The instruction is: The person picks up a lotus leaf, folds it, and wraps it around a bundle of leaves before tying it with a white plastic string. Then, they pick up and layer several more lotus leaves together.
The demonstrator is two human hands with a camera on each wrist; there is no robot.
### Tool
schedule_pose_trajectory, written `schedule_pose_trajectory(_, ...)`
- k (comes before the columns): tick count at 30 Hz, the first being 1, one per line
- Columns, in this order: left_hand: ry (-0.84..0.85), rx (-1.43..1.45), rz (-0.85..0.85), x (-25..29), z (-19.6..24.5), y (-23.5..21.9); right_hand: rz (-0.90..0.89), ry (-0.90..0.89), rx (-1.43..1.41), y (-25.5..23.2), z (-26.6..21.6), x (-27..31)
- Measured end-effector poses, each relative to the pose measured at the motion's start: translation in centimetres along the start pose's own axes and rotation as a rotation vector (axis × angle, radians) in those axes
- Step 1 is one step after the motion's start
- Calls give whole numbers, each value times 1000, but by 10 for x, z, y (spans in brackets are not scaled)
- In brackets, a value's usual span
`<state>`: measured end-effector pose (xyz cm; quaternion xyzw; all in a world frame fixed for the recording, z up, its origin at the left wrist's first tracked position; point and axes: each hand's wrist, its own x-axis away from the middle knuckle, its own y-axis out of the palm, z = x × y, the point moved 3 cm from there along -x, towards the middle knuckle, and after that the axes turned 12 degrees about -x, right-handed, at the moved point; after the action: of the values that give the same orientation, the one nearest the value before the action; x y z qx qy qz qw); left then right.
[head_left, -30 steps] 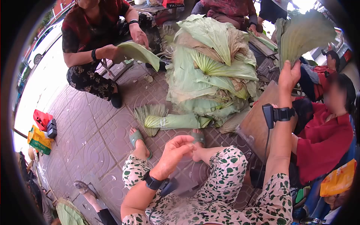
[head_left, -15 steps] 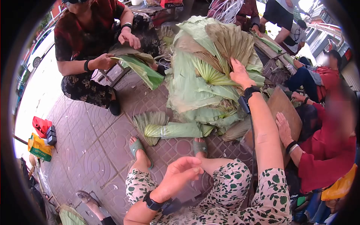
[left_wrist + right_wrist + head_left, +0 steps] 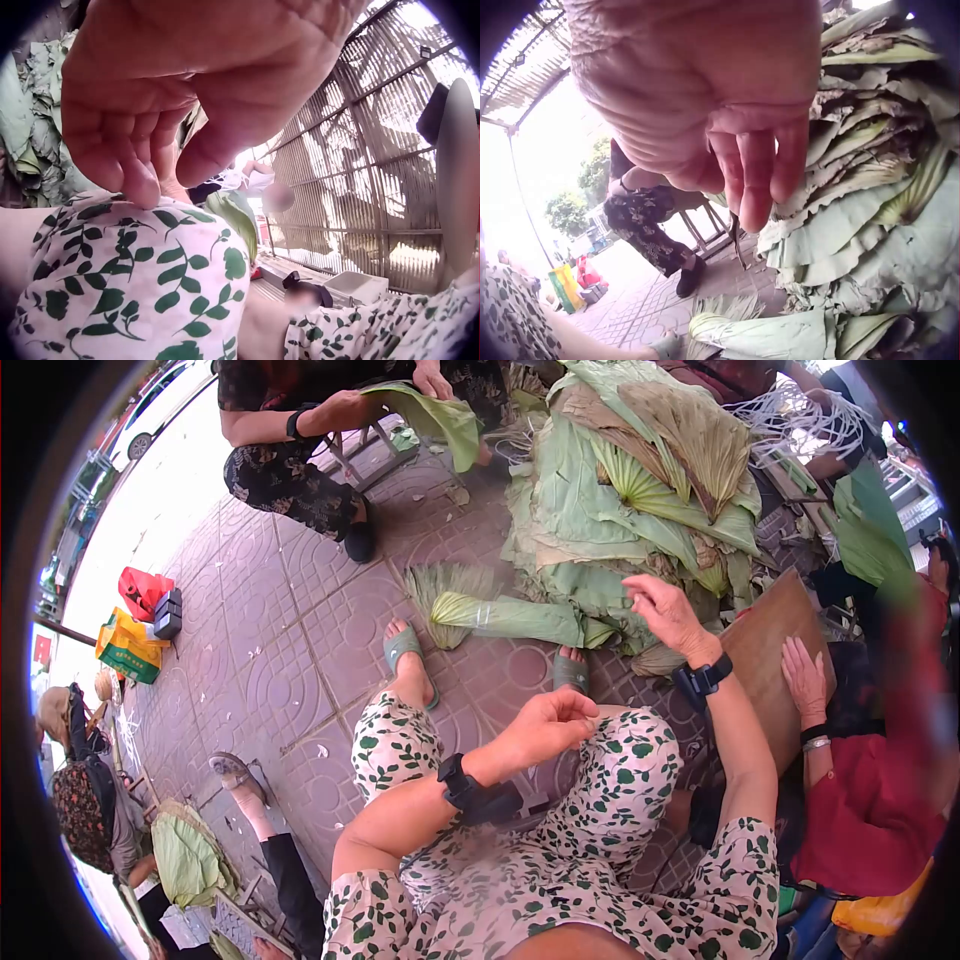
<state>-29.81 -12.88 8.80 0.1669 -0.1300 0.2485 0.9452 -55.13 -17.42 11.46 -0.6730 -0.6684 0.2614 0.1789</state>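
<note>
My left hand (image 3: 548, 728) hangs above my left-to-centre lap near the patterned knee, fingers loosely bent, holding nothing; the left wrist view shows the same hand (image 3: 195, 90) over the leafy-print cloth (image 3: 135, 285). My right hand (image 3: 672, 618) is in the air by the lower right side of a tall pile of large green and brown leaves (image 3: 600, 530), its fingers relaxed and empty. In the right wrist view that hand (image 3: 712, 105) hangs before the pile (image 3: 855, 240). A tied leaf bundle (image 3: 520, 618) lies on the paving between pile and feet.
A person's hands hold a leaf (image 3: 440, 420) at the upper left. On the right, a person in red rests a hand on a brown board (image 3: 770, 660). Red and yellow bags (image 3: 130, 645) stand far left. White strips (image 3: 800, 425) show at the upper right.
My right hand has left the top of the pile and drawn back toward me, letting go of the brown leaf, which stays on top. The left hand stays near the knee; the view has shifted.
</note>
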Motion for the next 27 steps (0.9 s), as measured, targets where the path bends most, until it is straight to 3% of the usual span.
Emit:
schedule_pose_trajectory(2,40,-43,-82,3,-6,5,-87,-3,55,30,23,5)
schedule_pose_trajectory(8,-4,-277,88,19,7,-9,-147,136,11,114,96,-15)
schedule_pose_trajectory(11,-18,-234,134,26,10,-17,-122,131,99,149,126,-35)
schedule_pose_trajectory(13,-26,-234,168,29,14,-20,-221,199,136,168,139,-50)
schedule_pose_trajectory(16,-53,-353,212,31,24,-26,-260,378,435,193,155,-64)
schedule_pose_trajectory(17,-2,-435,282,30,25,-25,-269,371,427,198,160,-68)
schedule_pose_trajectory(19,68,-567,348,29,27,-27,-350,530,522,209,171,-66)
schedule_pose_trajectory(20,65,-564,355,29,28,-29,-277,423,529,213,175,-63)
schedule_pose_trajectory(24,159,-656,421,27,34,-29,-373,363,453,217,183,-51)
schedule_pose_trajectory(27,166,-511,380,29,44,-24,-278,217,272,192,124,-42)
